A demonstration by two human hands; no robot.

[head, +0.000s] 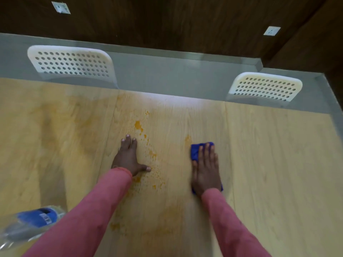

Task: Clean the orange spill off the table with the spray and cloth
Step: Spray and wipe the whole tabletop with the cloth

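Orange blots and smears, the spill (146, 156), run in a loose band down the pale wood-grain counter (269, 164), from a thicker blob at the far end through scattered specks to faint wide smudges near the person. That band's long axis runs roughly away from the person, and it lies between the two hands.

The right hand (205, 169) lies flat, fingers straight, pressing the blue cloth (194, 152) onto the counter; the cloth shows beyond the fingertips and at the heel of the palm. The main run of the spill lies to that hand's left, well apart from the cloth, with only one pale orange trace just beyond the cloth's far edge. So the coming wipe turns on a sideways sweep leftward, across the band rather than along it, and several passes would likely be needed to take in both the far blob and the near smudges.

The left hand (128, 156) rests released and spread on the counter, fingers straight, thumb out towards the specks. It is the nearer hand to the spill, touching its edge, but it carries nothing, and it sits in the path of a leftward sweep, so it will probably have to lift or shift.

The spray bottle (35, 219), clear with a blue label, lies at the near left corner of the view, beside the left sleeve and apart from both hands. It is blurred; I cannot tell its nozzle end.

Two white perforated chairs (72, 64) stand beyond the far edge.
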